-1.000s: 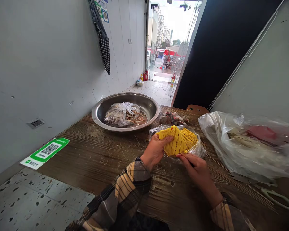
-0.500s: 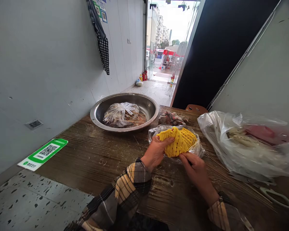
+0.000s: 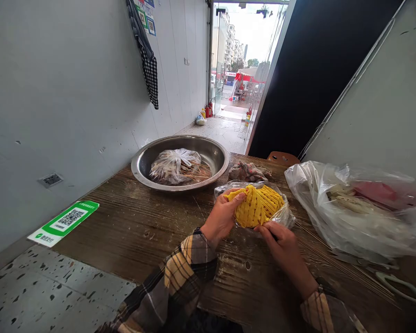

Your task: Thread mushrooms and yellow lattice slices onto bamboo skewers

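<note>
My left hand [image 3: 222, 215] is closed on the upper left part of a floppy yellow sheet [image 3: 251, 208] with rows of slits, its thumb lying on top. At the sheet's lower edge, the thumb and fingers of my right hand [image 3: 280, 238] are pinched together on it. More yellow slitted pieces [image 3: 272, 199] lie just behind, on a clear plastic bag [image 3: 287, 216] on the table. Whether my right fingers hold anything besides the sheet is hidden. Thin wooden skewers [image 3: 346, 264] lie to the right of my right hand.
A metal basin [image 3: 138, 173] holds a plastic bag with skewers. Behind the yellow pieces lies a crumpled cloth [image 3: 247, 171]. A large translucent bag [image 3: 315, 203] and scissors handles [image 3: 400, 286] are at the right. A QR-code card [image 3: 67, 222] lies at the wooden table's [image 3: 125, 231] left edge.
My left thumb has slid slightly left on the yellow sheet. My right fingertips have moved a little left along its lower edge. The sheet's lower part has shifted slightly.
</note>
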A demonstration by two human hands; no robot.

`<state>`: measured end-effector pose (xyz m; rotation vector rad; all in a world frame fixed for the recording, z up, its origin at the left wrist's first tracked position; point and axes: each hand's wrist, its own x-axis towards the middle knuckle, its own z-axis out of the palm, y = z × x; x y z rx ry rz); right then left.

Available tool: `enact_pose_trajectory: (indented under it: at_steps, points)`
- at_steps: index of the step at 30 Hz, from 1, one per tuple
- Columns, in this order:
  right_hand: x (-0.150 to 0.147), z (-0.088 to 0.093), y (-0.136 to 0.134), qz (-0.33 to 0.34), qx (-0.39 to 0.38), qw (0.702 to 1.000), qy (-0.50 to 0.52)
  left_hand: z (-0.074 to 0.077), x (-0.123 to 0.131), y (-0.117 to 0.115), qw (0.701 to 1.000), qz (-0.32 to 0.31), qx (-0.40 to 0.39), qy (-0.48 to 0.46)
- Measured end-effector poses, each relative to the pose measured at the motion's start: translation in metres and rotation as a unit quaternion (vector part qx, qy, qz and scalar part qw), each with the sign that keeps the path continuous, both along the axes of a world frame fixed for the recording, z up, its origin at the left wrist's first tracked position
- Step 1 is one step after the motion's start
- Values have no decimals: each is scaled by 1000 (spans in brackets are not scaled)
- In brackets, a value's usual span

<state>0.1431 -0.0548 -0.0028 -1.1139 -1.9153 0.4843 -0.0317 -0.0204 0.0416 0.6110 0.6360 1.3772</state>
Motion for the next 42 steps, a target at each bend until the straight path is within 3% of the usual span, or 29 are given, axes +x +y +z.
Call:
enact_pose_trajectory:
  at_steps: [6,16,20,28,42]
  points:
    - [2,0,1,13,8,1000,-8,-1,1,0,1000,2,-3,10]
    - [0,-3,3,-20,48,999,-10,1,5,-3,999,-28,17,18]
    - [-1,-2,3,-24,32,999,0,2,4,-4,999,-26,15,21]
    - [4,-4,-3,-11,-38,999,32,5,-2,-1,999,41,4,23]
    - [2,-4,-1,-30,-19,999,41,5,0,-3,999,19,0,29]
